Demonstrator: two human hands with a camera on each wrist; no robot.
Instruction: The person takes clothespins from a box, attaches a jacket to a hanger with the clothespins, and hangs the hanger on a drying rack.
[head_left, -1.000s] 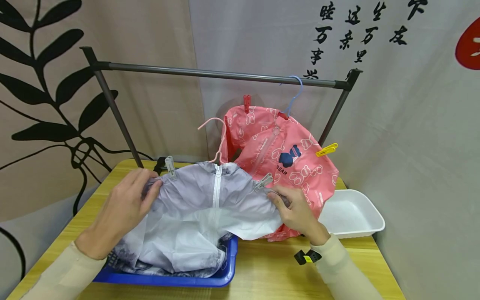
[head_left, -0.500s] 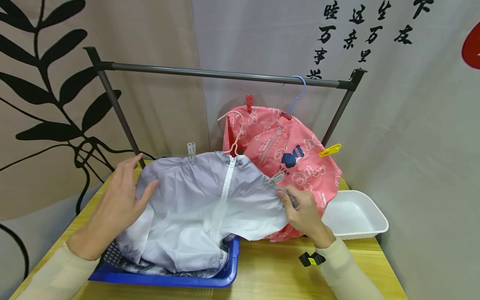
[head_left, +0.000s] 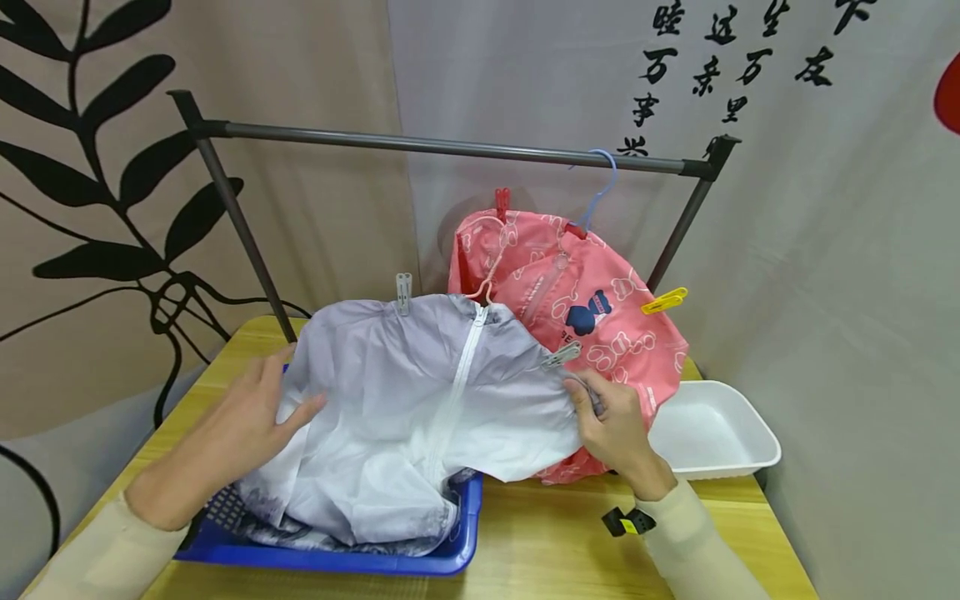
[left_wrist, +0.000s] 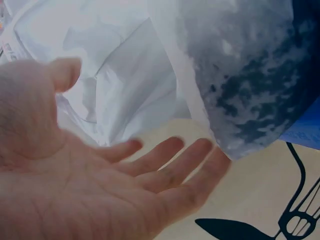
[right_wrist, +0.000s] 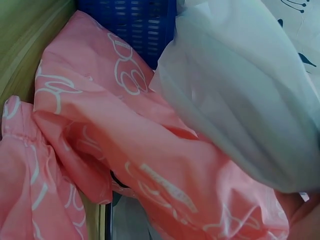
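Observation:
A grey-to-white zip jacket spreads over a blue basket, its lower part lying inside. The pink hook of a hanger pokes out at its collar. Grey clothespins grip both shoulders, one clothespin at the left and another clothespin at the right. My right hand pinches the jacket near its right shoulder. Beside the jacket's left side is my left hand, fingers spread and holding nothing; in the left wrist view its palm shows next to the patterned fabric.
Behind hangs a pink bear-print jacket on a blue hanger, with a red clothespin and a yellow clothespin. A dark rack bar crosses above. A white tray stands right on the wooden table.
My left hand has let go of the jacket's left shoulder and moved down. The jacket's collar and pink hook have shifted up and right. My right hand keeps its pinch.

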